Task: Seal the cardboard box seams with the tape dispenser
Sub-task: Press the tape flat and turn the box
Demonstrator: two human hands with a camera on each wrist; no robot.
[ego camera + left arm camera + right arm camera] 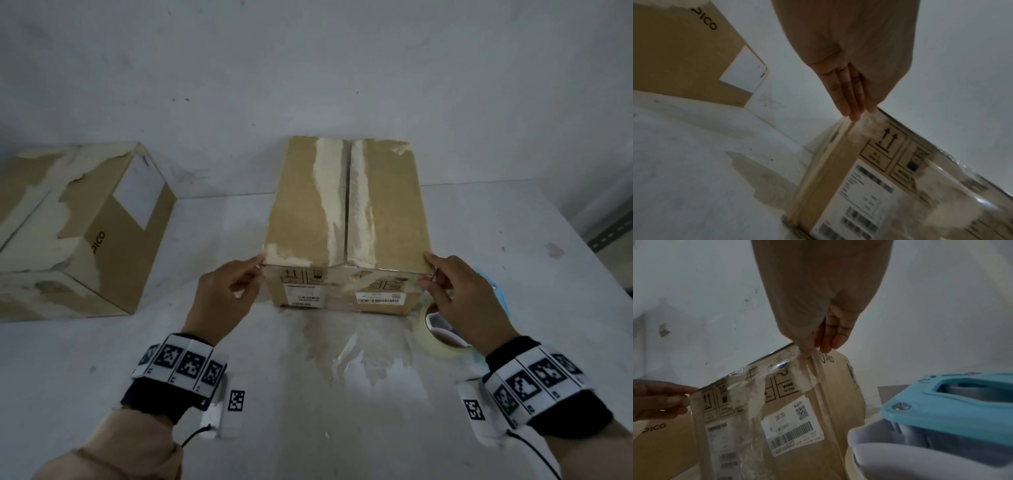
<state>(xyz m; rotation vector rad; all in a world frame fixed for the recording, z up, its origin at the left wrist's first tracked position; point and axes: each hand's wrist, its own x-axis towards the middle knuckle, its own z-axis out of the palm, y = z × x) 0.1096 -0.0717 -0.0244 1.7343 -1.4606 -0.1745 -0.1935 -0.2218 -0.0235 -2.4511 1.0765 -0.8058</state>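
A brown cardboard box (342, 205) stands mid-table with its top flaps closed and the centre seam bare between torn paper patches. A strip of clear tape (342, 274) runs along its front top edge and down the labelled front face (748, 381). My left hand (255, 269) pinches the tape's end at the front left corner, fingers (853, 100) held straight together. My right hand (428, 269) pinches the other end at the front right corner (813, 347). The blue tape dispenser (951, 410) with its roll (442, 329) lies on the table under my right wrist, untouched.
A second, larger cardboard box (85, 233) marked PICO sits at the left, against the wall. Old tape residue (342, 349) stains the white table in front of the box. A grey metal shelf rail (609, 236) shows past the table's right edge.
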